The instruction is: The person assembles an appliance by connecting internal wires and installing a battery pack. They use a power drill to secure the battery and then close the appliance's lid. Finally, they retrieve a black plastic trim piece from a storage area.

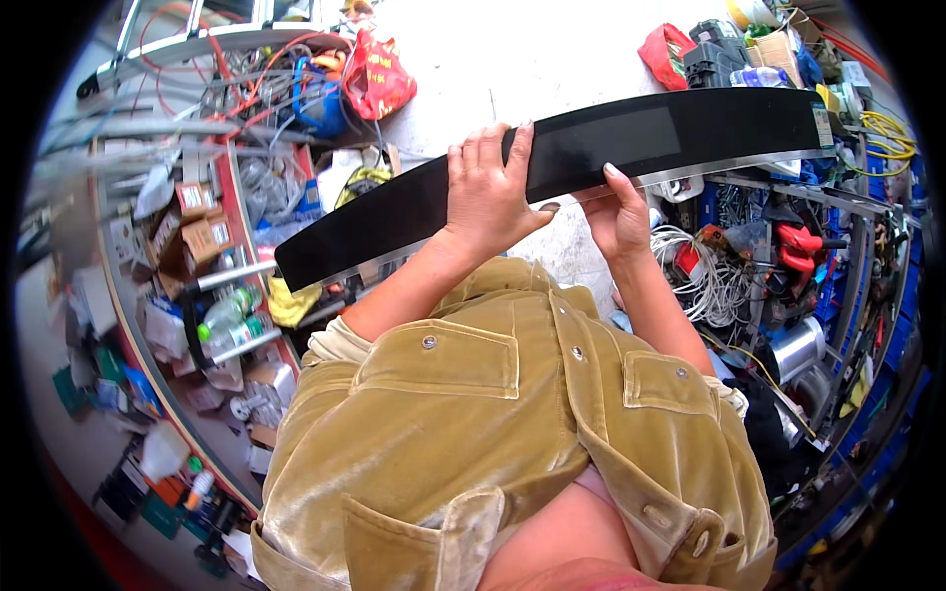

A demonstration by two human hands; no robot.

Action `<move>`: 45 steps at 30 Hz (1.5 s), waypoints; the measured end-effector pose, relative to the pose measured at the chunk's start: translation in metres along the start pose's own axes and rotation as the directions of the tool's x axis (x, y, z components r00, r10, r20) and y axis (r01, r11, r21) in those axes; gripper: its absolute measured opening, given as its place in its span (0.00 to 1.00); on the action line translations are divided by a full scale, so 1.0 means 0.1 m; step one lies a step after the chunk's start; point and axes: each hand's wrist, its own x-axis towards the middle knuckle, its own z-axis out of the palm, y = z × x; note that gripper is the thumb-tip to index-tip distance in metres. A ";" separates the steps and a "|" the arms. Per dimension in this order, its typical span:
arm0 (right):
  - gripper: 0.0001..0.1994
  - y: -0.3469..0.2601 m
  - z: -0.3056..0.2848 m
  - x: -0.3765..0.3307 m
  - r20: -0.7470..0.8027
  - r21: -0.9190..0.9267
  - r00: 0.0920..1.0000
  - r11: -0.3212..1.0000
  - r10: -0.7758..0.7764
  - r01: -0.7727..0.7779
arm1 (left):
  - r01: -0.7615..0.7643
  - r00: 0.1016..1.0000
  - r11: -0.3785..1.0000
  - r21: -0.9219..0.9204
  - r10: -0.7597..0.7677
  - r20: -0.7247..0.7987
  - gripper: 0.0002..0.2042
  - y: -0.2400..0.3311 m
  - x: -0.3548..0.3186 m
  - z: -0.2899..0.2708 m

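Observation:
A long, glossy black panel (729, 123) with a pale strip along its near edge stretches across in front of my chest, looking bowed in this wide view. My left hand (491, 192) lies over the panel left of its middle, fingers reaching across to the far edge and thumb beside the near edge. My right hand (623, 217) grips the near edge just right of that, thumb on top and the other fingers mostly hidden beneath. A small printed label (819, 120) is stuck at the panel's right end.
Left, a shelf holds cardboard boxes (205, 236) and plastic bottles (235, 310). A red bag (377, 77) and a ladder (212, 41) are at the far left. Right, racks hold coiled white cable (705, 276), a red-handled tool (796, 248) and yellow cable (889, 138). White floor (522, 59) shows ahead.

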 end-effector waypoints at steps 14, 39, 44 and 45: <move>0.15 -2.36 -0.25 2.74 -0.041 0.215 0.988 0.965 -0.147 0.153 | -0.210 0.976 0.977 0.042 0.207 0.074 0.46 -0.39 3.58 0.46; 0.10 -5.01 1.68 7.28 -0.096 0.089 0.940 0.938 -0.327 0.335 | -0.313 0.947 0.948 0.067 0.306 0.095 0.42 -2.34 8.77 1.63; 0.11 -5.46 1.93 7.96 -0.162 -0.005 0.906 0.919 -0.391 0.395 | -0.325 0.940 0.946 -0.012 0.325 0.101 0.43 -2.58 9.64 2.14; 0.12 -5.56 1.95 8.12 -0.160 -0.025 0.900 0.913 -0.406 0.408 | -0.322 0.941 0.946 -0.027 0.323 0.100 0.43 -2.61 9.82 2.25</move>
